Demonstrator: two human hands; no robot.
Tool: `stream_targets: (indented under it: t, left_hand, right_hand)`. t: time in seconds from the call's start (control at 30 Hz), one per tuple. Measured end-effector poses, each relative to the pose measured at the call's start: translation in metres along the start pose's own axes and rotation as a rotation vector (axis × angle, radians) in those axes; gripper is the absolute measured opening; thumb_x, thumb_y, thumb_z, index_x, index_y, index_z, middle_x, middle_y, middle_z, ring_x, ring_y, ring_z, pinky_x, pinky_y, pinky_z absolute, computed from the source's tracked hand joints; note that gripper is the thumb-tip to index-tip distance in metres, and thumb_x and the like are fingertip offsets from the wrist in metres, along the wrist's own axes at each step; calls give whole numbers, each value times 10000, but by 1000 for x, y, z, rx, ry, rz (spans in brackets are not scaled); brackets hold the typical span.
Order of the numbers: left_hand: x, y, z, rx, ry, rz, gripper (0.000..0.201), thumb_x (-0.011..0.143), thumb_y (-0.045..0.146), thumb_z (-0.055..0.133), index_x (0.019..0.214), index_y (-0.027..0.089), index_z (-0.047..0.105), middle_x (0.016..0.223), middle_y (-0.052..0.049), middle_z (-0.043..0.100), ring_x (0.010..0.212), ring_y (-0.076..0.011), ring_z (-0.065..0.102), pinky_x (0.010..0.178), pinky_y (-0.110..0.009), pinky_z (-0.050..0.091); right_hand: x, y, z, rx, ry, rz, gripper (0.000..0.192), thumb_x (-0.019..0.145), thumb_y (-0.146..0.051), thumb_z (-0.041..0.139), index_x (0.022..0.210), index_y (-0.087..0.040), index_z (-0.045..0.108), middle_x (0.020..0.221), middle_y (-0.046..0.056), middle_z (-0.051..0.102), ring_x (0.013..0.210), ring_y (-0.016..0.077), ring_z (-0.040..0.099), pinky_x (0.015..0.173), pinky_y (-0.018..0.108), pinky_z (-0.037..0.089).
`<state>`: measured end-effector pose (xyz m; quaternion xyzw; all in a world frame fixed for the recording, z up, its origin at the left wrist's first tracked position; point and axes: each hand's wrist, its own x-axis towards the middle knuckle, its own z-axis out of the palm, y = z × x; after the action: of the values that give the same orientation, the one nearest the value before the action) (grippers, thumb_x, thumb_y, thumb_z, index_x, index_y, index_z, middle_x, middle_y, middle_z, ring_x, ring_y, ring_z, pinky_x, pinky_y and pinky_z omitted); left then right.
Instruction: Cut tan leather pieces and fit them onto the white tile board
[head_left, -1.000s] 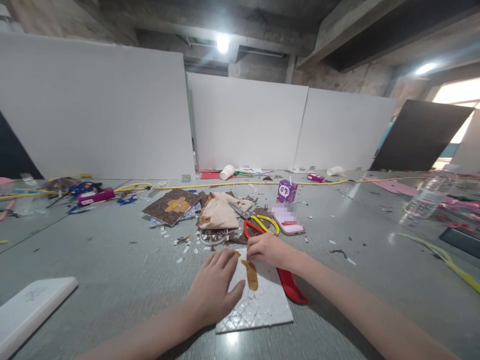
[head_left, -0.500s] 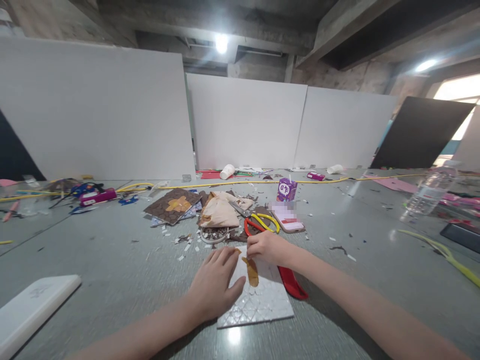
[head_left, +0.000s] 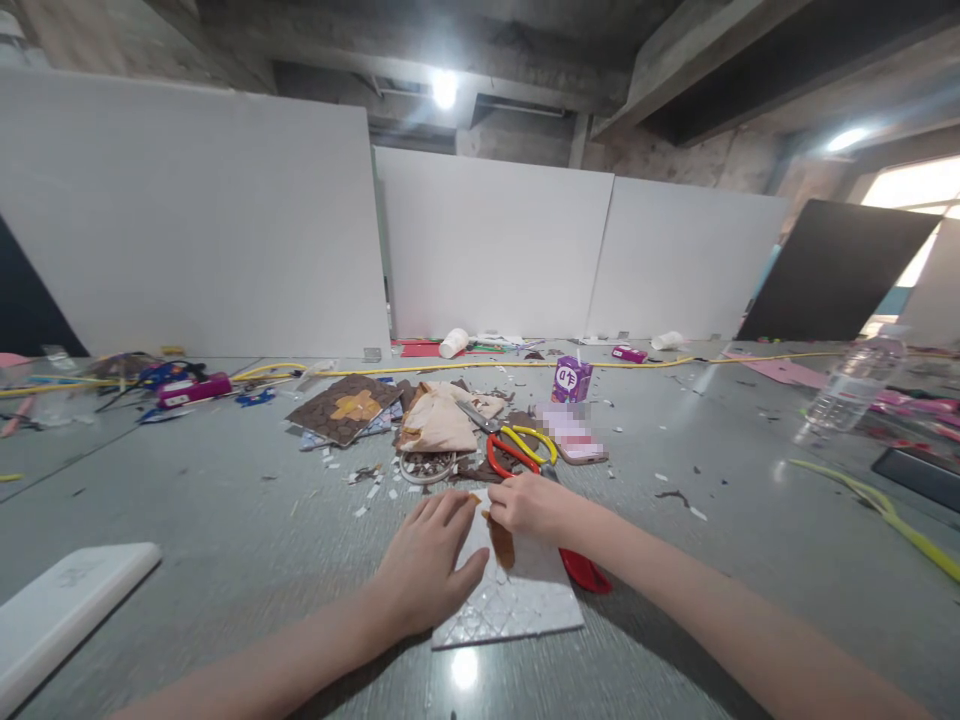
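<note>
White patterned sheet (head_left: 517, 605) flat on tabletop (head_left: 225, 520). Left hand (head_left: 424, 570) open, palm pressing its left edge. Right hand (head_left: 532, 507) pinches brown strip (head_left: 501, 541) at the sheet's top, between both hands.

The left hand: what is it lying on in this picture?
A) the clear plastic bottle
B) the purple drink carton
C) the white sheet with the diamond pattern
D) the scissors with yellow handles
C: the left hand lies flat, fingers spread, on the white sheet, while the right hand pinches a brown piece on that sheet.
</note>
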<state>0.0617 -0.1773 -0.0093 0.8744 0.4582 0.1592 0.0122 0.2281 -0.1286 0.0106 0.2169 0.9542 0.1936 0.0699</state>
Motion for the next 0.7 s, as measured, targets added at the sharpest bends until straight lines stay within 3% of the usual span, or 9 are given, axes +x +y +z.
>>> stream_targets:
  t: [0.23,0.7]
  left_hand:
    - [-1,-2,4,11,5,-6,374,764,331,402,1103,181,448,1133,-67,476,1063,-227,397,906,-383,319]
    - [-1,-2,4,31,-18,-11,363,771,339,396,1091,178,455,1147,-69,464,1076,-229,386,914,-376,311]
  right_hand:
    - [-3,9,-5,39,-43,-10,164,792,-105,438,732,-123,590,742,42,579,648,115,536,525,213,332]
    - [-2,4,-4,22,15,-33,237,838,-125,346,793,-82,574,760,70,577,673,145,543,526,240,347]
